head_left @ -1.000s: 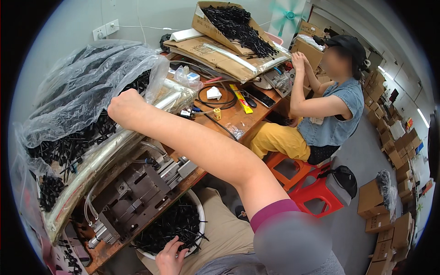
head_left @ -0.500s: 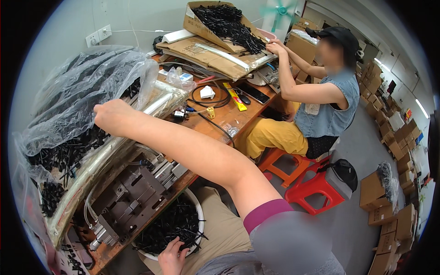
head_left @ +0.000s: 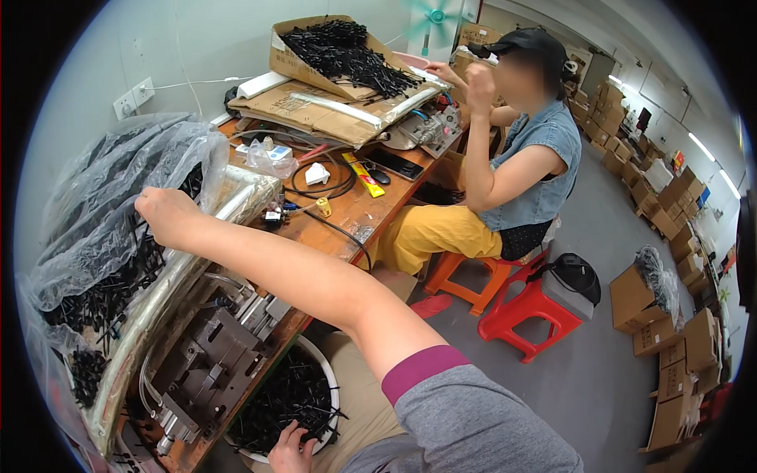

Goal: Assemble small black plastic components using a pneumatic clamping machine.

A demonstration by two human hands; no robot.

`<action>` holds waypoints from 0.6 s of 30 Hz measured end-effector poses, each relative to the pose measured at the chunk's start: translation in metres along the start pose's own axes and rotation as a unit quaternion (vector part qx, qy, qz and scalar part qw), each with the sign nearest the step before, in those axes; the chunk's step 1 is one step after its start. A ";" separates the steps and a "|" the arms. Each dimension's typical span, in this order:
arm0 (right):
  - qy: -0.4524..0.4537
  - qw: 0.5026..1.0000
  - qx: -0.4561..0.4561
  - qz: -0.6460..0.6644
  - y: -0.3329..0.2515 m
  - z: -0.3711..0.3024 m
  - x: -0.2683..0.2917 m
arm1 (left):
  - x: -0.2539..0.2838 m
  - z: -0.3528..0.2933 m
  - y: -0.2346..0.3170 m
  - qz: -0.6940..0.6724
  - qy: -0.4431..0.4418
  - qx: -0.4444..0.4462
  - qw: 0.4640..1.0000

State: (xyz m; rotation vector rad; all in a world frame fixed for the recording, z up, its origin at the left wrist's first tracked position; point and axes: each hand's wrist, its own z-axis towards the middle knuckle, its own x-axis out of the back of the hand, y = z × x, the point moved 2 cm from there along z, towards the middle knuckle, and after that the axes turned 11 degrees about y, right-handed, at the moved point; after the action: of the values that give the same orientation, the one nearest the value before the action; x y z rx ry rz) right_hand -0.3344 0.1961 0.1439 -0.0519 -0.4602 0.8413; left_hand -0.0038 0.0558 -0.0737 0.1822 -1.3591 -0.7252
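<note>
My right arm reaches across the bench to a clear plastic bag (head_left: 87, 213) at the left. At the bag's lower edge, my right hand (head_left: 167, 218) is closed, its fingertips turned away, so what it grips is hidden. Thin black plastic pieces with small heads (head_left: 98, 303) lie heaped under and beside the bag. Low in front of me, my left hand (head_left: 290, 451) rests at the near rim of a white round bucket (head_left: 334, 386), fingers bent and apart. Similar black pieces (head_left: 280, 402) fill the bucket, close to those fingers.
A metal fixture with cylinders (head_left: 209, 355) stands between the bag and the bucket. A co-worker (head_left: 524, 158) sits at the bench's far end by an open carton of black pieces (head_left: 347, 55). Cables and a phone (head_left: 398, 164) lie on the wooden bench (head_left: 315, 225). A red stool (head_left: 524, 315) stands right.
The whole view has shifted, moving the scene leftward. My right hand stays by the bag and my left by the bucket. The co-worker has raised one hand toward the head.
</note>
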 end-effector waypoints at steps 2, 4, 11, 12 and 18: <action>0.048 0.996 -0.053 0.048 0.010 0.000 -0.004 | 0.002 0.002 0.006 -0.004 -0.044 0.018 0.999; 0.079 0.984 -0.112 0.111 0.013 0.002 -0.002 | 0.023 0.012 0.029 -0.014 -0.124 0.054 0.991; 0.064 0.876 -0.329 0.346 0.010 0.011 -0.008 | 0.006 0.001 0.008 -0.032 0.028 0.032 0.999; 0.039 0.873 -0.331 0.357 0.018 0.012 0.000 | 0.009 0.007 0.012 -0.032 0.026 0.029 0.999; -0.048 0.796 -0.447 0.405 0.016 -0.007 0.014 | 0.016 0.006 0.003 -0.030 0.069 -0.009 0.997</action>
State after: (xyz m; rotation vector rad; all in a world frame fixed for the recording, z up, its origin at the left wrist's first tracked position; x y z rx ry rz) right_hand -0.3352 0.2181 0.1395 -1.1657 -0.9339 1.3992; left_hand -0.0075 0.0507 -0.0577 0.2548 -1.2193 -0.7615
